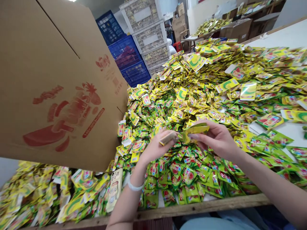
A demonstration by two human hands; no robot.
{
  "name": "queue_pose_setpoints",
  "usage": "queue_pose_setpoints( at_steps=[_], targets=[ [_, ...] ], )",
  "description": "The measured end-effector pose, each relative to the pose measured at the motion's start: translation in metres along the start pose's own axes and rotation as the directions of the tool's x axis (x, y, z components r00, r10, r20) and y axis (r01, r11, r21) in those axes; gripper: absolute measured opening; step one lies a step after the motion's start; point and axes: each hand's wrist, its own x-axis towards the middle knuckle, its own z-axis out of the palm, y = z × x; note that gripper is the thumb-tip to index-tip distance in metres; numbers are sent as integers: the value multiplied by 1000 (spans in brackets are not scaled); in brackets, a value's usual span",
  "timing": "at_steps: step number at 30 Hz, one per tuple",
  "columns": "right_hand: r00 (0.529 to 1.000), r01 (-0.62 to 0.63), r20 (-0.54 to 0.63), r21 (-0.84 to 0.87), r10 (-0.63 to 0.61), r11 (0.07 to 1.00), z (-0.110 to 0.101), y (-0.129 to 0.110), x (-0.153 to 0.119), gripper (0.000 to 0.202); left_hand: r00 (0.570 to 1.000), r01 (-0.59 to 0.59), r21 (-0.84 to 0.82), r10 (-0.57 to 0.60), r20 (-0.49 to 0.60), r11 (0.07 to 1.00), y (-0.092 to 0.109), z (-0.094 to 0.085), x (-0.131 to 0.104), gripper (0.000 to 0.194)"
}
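Note:
My left hand, with a pale band at the wrist, is closed around a small folded card, its pale edge turned up. Beside it my right hand pinches a yellow packet between thumb and fingers. Motion blurs the packet a little, and its left end comes close to my left fingertips; whether they touch, I cannot tell. Under both hands spreads a heap of green candy packets with red fruit pictures. Behind it rises a large pile of yellow packets, some with white-backed cards.
A big cardboard box with red fruit print stands at left. Near its lower corner lies a phone in a cartoon case. A wooden rim edges the table in front. White crates and blue crates are stacked behind.

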Motion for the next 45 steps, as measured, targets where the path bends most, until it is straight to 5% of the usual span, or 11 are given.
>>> queue_pose_setpoints(
  at_steps=[3,7,10,15,24,29,34,42,45],
  targets=[
    [975,203,119,-125,-188,971,10,-5,7,10,987,37,-124,-17,157,992,18,28,-13,30],
    [900,433,248,-401,-359,807,5,1,6,12,988,125,-287,-91,127,950,23,47,-22,42],
    [890,433,377,-527,-256,731,-2,4,-2,18,980,147,-310,-95,178,939,22,52,-23,67],
    [881,346,470,-707,45,616,-6,-5,-14,17,936,214,-121,-168,311,969,16,59,-25,80],
    [881,359,467,-550,-79,754,-25,19,-42,28,820,349,-145,-227,525,926,6,73,-37,91],
    [940,292,317,-573,-122,766,-28,21,-55,21,813,406,-286,-200,547,868,0,88,-31,88],
    [927,135,356,-600,113,788,-39,9,-53,11,756,453,-323,-167,632,831,-7,90,-26,93],
    [924,218,383,-559,16,800,-28,20,-55,23,763,415,-330,-127,633,848,-3,89,-21,93],
    [864,0,438,-492,248,870,-31,18,-60,32,739,416,-293,-132,661,861,-7,92,-25,97]
  ],
)
